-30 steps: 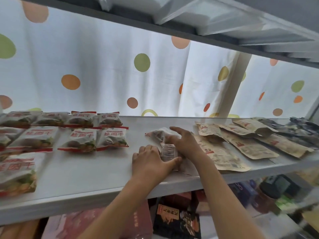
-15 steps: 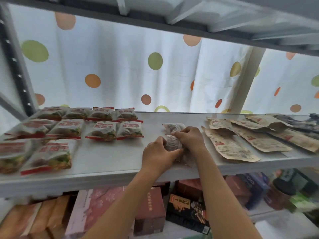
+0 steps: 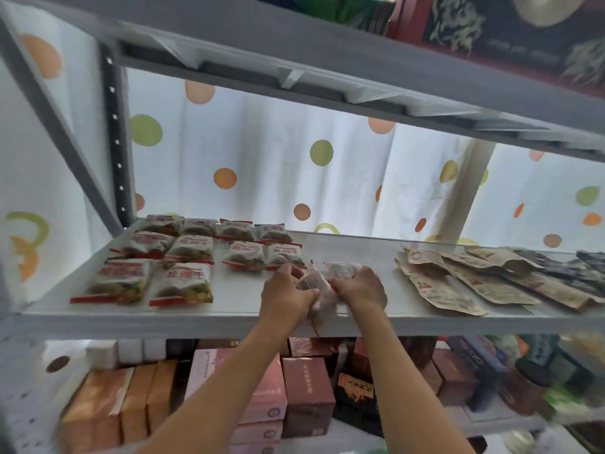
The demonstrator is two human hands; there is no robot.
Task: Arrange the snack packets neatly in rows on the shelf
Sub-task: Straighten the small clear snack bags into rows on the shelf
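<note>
Several red-and-white snack packets lie in rows on the left half of the white shelf. My left hand and my right hand both grip one pale snack packet at the shelf's front middle, turned so its printed back shows. A second pale packet lies just behind it, partly hidden by my right hand. The held packet's lower end hangs over the shelf's front edge.
Brown paper pouches lie fanned out on the shelf's right half, with dark packets at the far right. Boxes fill the lower shelf. A grey upright stands at the left and another shelf runs overhead.
Both hands have lifted the pale packet slightly and closed round its two ends. The camera has tilted up and back, so the upper shelf and more of the lower shelf now show.
</note>
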